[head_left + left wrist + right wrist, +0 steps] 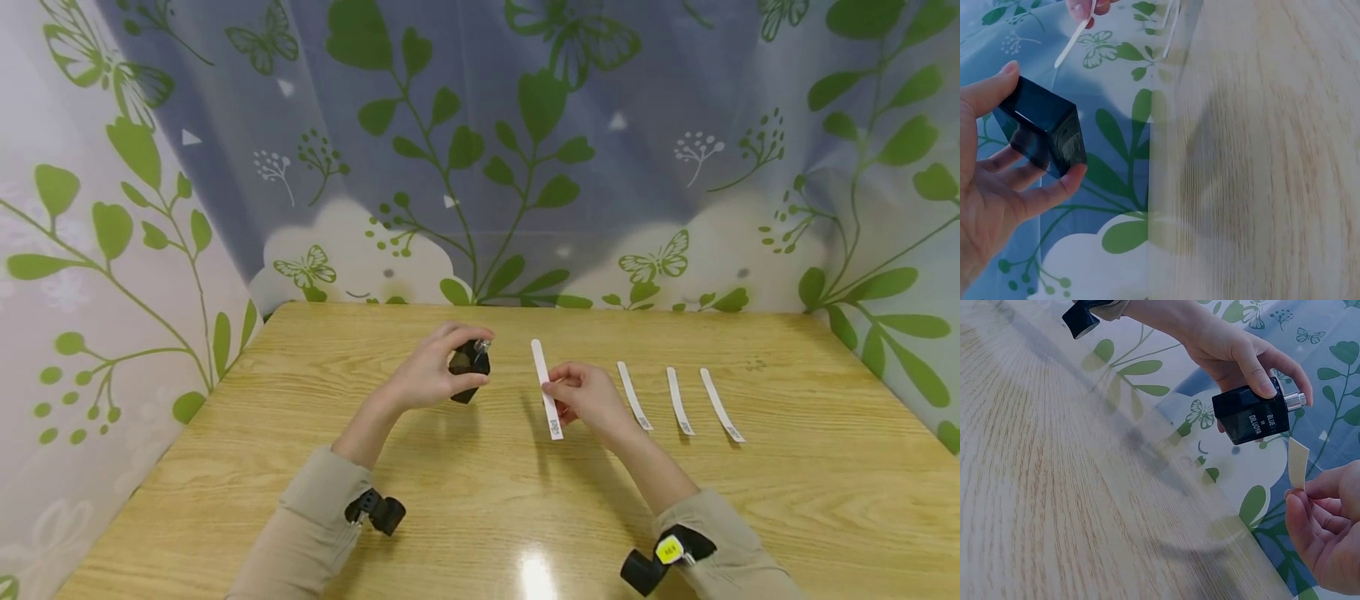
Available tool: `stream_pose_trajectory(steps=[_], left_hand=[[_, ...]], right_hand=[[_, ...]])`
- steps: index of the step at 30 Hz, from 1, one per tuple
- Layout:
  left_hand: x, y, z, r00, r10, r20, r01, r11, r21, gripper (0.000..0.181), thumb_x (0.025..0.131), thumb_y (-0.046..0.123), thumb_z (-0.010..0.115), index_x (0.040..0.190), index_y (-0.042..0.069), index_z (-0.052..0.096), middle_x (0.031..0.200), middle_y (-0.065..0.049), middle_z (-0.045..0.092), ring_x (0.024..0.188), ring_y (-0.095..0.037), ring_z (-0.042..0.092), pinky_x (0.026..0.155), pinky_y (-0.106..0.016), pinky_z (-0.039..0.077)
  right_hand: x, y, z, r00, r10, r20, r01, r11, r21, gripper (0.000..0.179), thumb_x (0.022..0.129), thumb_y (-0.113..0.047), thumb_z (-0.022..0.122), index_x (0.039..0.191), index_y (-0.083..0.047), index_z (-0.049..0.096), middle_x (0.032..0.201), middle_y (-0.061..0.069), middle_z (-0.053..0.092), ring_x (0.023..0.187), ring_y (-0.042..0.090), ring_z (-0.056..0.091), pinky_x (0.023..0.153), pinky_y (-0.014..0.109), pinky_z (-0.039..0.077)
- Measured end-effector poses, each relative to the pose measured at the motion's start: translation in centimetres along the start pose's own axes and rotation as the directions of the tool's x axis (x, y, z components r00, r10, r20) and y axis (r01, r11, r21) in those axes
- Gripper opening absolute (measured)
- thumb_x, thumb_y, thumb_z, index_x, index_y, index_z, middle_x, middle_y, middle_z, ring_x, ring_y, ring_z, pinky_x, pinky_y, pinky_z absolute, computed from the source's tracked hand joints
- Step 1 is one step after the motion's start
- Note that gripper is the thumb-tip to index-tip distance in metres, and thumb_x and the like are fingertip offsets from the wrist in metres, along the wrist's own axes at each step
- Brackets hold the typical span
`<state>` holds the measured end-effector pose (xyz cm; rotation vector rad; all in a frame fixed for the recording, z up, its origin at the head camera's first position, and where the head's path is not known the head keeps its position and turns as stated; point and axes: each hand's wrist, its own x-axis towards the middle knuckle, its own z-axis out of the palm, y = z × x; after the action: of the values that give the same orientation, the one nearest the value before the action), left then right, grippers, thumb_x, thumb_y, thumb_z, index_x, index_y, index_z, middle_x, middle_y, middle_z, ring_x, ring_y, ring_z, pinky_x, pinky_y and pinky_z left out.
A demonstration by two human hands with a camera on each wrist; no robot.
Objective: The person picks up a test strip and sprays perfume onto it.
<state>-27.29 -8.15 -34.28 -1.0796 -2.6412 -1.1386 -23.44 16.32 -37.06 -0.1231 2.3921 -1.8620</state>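
My left hand (435, 367) grips a dark perfume bottle (471, 367) above the table, with a fingertip on its silver spray nozzle (1295, 400). In the right wrist view the bottle (1251, 415) shows white lettering on its front. Between thumb and fingers, my right hand (588, 400) pinches a white paper test strip (538, 362), raised off the table and apart from the bottle. The strip has a small printed code at its lower end. Seen from the left wrist, the bottle (1038, 125) is tilted, its glossy base toward the camera.
To the right of my right hand, three more white strips lie side by side on the wooden table (465, 500): a left one (633, 395), a middle one (678, 400) and a right one (721, 403). A leaf-patterned curtain (480, 150) hangs behind the table.
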Motion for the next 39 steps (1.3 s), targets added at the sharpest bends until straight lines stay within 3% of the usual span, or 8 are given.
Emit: stream_pose_trajectory(steps=[6, 18, 29, 39], left_hand=[[0.0, -0.1, -0.2, 1.000, 0.001, 0.009, -0.001, 0.999, -0.035, 0.055, 0.084, 0.021, 0.071, 0.134, 0.017, 0.049, 0.129, -0.010, 0.045, 0.114, -0.028, 0.046, 0.090, -0.052, 0.042], [-0.4, -0.2, -0.9, 0.999, -0.035, 0.011, 0.036, 0.983, -0.181, 0.057, 0.085, 0.015, 0.070, 0.136, 0.015, 0.046, 0.130, -0.014, 0.042, 0.111, -0.033, 0.047, 0.077, -0.033, 0.053], [-1.0, -0.4, -1.6, 0.998, -0.065, -0.008, 0.063, 0.981, -0.182, 0.057, 0.085, 0.018, 0.069, 0.137, 0.018, 0.045, 0.136, -0.008, 0.040, 0.121, -0.033, 0.041, 0.080, -0.037, 0.051], [-2.0, -0.9, -2.2, 0.996, -0.079, -0.052, 0.068, 0.982, -0.175, 0.057, 0.084, 0.018, 0.071, 0.136, 0.018, 0.047, 0.133, -0.009, 0.042, 0.114, -0.032, 0.047, 0.076, -0.038, 0.052]], right_hand=[[0.1, 0.1, 0.0, 1.000, -0.013, 0.002, 0.013, 1.000, -0.003, 0.022, 0.089, -0.006, 0.060, 0.105, 0.008, 0.056, 0.066, 0.003, 0.058, 0.056, 0.014, 0.053, 0.051, 0.028, 0.050], [0.1, 0.5, 0.0, 1.000, -0.014, -0.003, 0.014, 0.999, -0.034, 0.020, 0.090, -0.009, 0.060, 0.103, 0.006, 0.057, 0.067, 0.002, 0.057, 0.056, 0.014, 0.052, 0.052, 0.028, 0.047], [0.8, 0.4, 0.3, 1.000, 0.006, -0.005, -0.006, 1.000, -0.014, 0.020, 0.090, -0.012, 0.061, 0.101, 0.005, 0.059, 0.071, 0.003, 0.057, 0.059, 0.015, 0.053, 0.051, 0.026, 0.046], [2.3, -0.3, 1.5, 0.998, 0.061, -0.020, -0.059, 0.995, 0.080, 0.025, 0.091, -0.013, 0.061, 0.108, 0.004, 0.057, 0.077, 0.004, 0.057, 0.062, 0.014, 0.054, 0.051, 0.024, 0.045]])
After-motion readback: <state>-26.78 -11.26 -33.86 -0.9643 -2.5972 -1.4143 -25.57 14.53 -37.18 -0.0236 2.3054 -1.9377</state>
